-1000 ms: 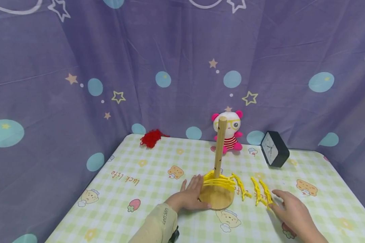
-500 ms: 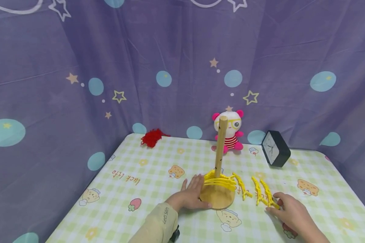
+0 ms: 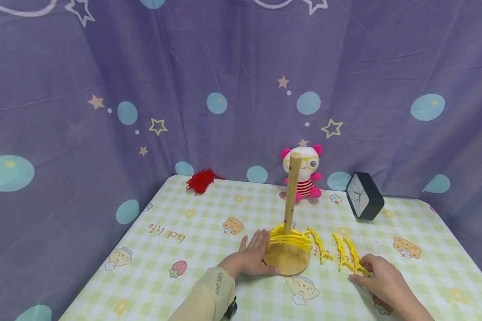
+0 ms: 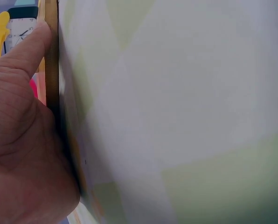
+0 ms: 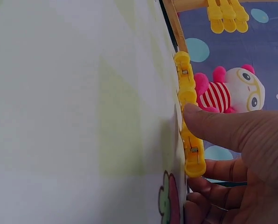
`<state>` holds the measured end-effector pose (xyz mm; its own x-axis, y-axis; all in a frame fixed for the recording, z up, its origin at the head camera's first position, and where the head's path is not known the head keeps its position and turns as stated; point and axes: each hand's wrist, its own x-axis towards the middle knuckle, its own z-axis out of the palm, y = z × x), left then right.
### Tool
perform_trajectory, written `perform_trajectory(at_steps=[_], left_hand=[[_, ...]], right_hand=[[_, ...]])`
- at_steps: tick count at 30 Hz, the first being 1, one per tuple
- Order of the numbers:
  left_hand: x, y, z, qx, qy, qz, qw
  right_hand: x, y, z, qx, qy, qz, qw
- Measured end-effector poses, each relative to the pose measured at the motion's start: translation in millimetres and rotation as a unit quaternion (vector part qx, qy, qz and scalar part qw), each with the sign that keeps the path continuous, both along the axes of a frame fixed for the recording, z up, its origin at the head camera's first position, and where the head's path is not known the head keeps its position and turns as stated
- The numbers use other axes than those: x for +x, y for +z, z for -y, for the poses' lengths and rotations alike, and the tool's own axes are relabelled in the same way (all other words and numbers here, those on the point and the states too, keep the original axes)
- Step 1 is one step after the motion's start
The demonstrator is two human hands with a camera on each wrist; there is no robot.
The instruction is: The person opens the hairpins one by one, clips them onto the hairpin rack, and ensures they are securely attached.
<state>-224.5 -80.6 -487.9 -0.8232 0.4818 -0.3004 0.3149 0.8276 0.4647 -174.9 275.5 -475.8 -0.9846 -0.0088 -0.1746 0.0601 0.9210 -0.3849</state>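
Observation:
My left hand (image 3: 252, 256) lies with straight fingers against the left side of the round wooden base (image 3: 287, 263) of an upright pole (image 3: 291, 196). Several yellow curved plastic pieces (image 3: 290, 241) rest on that base around the pole's foot. One more leans beside it, and two slender yellow strips lie further right. My right hand (image 3: 381, 278) pinches the near end of the rightmost yellow strip with spring clips (image 3: 353, 254) between thumb and fingers. In the right wrist view the thumb presses on this yellow piece (image 5: 194, 151), where small metal springs show.
A plush panda (image 3: 303, 187) sits behind the pole. To its right stands a black alarm clock (image 3: 363, 196), and a tangle of red yarn (image 3: 201, 181) lies at the back left. The checked table (image 3: 152, 276) meets a purple curtain (image 3: 241, 89).
My right thumb and fingers have closed in on the near end of the rightmost yellow strip. That strip's near end has shifted slightly right. My left hand stays on the base.

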Motion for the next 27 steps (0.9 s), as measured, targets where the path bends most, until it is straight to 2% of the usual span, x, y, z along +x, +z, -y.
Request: perform_trajectory(at_steps=[8, 27], left_hand=[[1.7, 5.3, 0.9, -0.006, -0.009, 0.001, 0.9999], [3.4, 8.7, 0.5, -0.011, -0.009, 0.003, 0.9999]], right_hand=[[0.4, -2.9, 1.9, -0.006, -0.014, 0.004, 0.9999], [-3.0, -8.6, 5.6, 0.013, -0.024, 0.002, 0.9996]])
